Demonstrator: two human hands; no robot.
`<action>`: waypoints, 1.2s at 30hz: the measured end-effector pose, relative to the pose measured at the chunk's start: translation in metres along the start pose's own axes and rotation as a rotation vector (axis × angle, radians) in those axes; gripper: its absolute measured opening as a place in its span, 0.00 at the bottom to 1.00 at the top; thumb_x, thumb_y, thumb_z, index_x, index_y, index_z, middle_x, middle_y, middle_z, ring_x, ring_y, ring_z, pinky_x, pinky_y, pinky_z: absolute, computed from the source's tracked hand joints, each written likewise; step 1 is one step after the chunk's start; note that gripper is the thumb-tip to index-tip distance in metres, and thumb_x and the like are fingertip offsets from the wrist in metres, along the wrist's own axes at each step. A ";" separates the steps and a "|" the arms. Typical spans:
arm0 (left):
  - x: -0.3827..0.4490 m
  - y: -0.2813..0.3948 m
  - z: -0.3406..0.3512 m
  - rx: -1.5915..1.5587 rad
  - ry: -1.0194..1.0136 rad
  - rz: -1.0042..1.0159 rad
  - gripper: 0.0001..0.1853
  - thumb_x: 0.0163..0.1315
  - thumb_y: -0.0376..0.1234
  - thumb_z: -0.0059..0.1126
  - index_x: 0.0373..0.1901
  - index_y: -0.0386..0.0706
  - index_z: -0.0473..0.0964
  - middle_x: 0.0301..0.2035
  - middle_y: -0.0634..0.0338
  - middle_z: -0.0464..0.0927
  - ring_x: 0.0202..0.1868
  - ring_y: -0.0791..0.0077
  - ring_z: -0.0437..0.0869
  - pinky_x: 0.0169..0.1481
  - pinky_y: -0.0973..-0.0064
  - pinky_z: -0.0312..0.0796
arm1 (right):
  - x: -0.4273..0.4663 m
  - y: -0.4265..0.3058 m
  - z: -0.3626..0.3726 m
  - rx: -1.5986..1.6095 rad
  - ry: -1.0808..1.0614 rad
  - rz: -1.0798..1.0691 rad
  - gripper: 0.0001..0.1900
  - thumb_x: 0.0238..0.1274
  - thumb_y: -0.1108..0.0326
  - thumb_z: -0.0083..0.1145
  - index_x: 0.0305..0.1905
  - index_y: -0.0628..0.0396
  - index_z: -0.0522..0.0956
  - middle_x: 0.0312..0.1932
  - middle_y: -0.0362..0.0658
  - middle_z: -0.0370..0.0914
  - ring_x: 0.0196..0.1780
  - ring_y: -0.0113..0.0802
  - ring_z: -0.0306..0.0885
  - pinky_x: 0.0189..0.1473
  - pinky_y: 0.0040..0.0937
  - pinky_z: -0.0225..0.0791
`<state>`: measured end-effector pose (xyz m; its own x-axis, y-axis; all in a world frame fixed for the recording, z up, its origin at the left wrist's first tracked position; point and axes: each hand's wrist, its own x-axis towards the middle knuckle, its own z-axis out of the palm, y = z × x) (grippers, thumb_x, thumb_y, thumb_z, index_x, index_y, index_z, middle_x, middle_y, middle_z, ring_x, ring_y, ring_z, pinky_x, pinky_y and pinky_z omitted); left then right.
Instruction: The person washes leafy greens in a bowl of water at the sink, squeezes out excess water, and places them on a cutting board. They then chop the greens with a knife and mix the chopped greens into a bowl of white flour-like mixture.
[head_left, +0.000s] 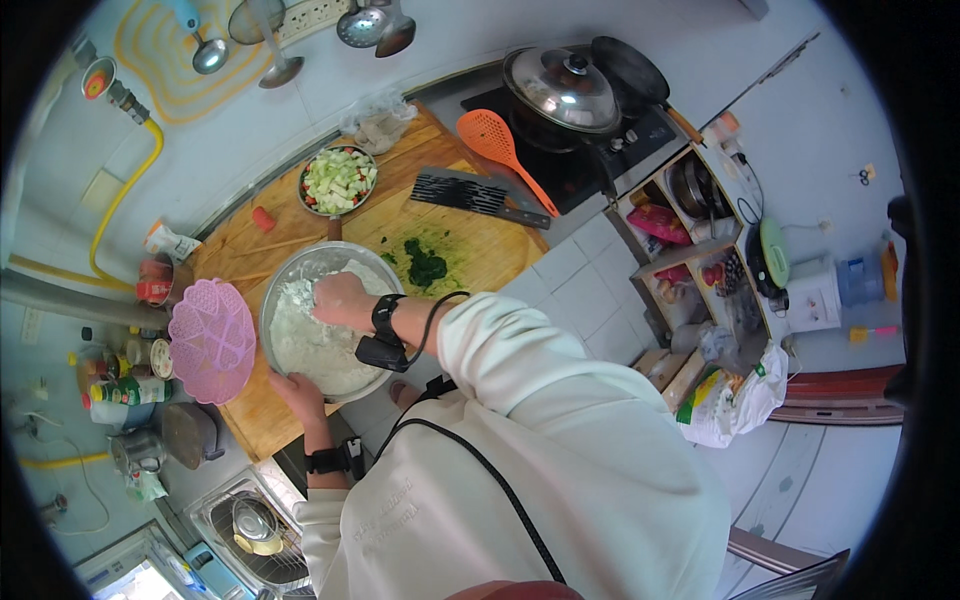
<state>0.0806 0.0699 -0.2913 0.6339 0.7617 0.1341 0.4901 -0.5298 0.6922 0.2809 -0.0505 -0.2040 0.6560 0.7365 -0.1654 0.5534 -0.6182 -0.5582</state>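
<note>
A wide metal bowl (271, 330) of white flour (319, 352) stands at the near edge of a wooden board. My left hand (301, 396) holds the bowl's side at its lower left rim. Down inside the bowl is my right hand (343, 300), curled and pressed into the flour; its fingertips are hidden, so I cannot tell what they hold. Flour clings about the knuckles. Right of the bowl, a dark green heap of chopped greens (426, 264) lies on the wooden cutting board (499, 251). Behind the bowl sits a small pan (335, 219) of diced pale green and red vegetables (339, 180).
A cleaver (461, 193) lies behind the greens, near an orange slotted turner (499, 142). A lidded wok (562, 90) sits on the cooktop. Left of the bowl stands a pink plastic basket (212, 341). A red piece of food (263, 219) lies by the pan. The sink (217, 517) is lower left.
</note>
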 end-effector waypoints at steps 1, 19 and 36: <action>0.000 -0.001 0.001 -0.027 0.043 0.065 0.26 0.62 0.23 0.40 0.64 0.27 0.57 0.57 0.32 0.66 0.61 0.38 0.66 0.67 0.55 0.58 | -0.002 -0.001 -0.003 0.003 -0.026 0.011 0.14 0.49 0.61 0.58 0.32 0.62 0.84 0.30 0.53 0.83 0.37 0.52 0.83 0.39 0.47 0.75; -0.004 0.015 -0.001 -0.168 0.101 0.113 0.26 0.59 0.21 0.40 0.61 0.28 0.62 0.51 0.37 0.70 0.56 0.44 0.70 0.63 0.58 0.61 | -0.036 0.033 0.010 -0.375 -0.415 -0.201 0.22 0.47 0.60 0.67 0.49 0.56 0.81 0.58 0.59 0.69 0.49 0.55 0.78 0.46 0.46 0.74; -0.008 0.010 0.000 -0.061 0.082 0.057 0.25 0.62 0.23 0.42 0.62 0.27 0.60 0.53 0.33 0.68 0.56 0.37 0.68 0.62 0.53 0.60 | 0.025 0.014 0.023 -0.081 0.017 0.071 0.10 0.54 0.66 0.55 0.29 0.57 0.85 0.30 0.54 0.83 0.37 0.51 0.84 0.39 0.43 0.76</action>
<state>0.0799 0.0585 -0.2854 0.6078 0.7599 0.2304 0.4156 -0.5517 0.7231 0.2934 -0.0341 -0.2349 0.7036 0.6853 -0.1879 0.5441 -0.6897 -0.4777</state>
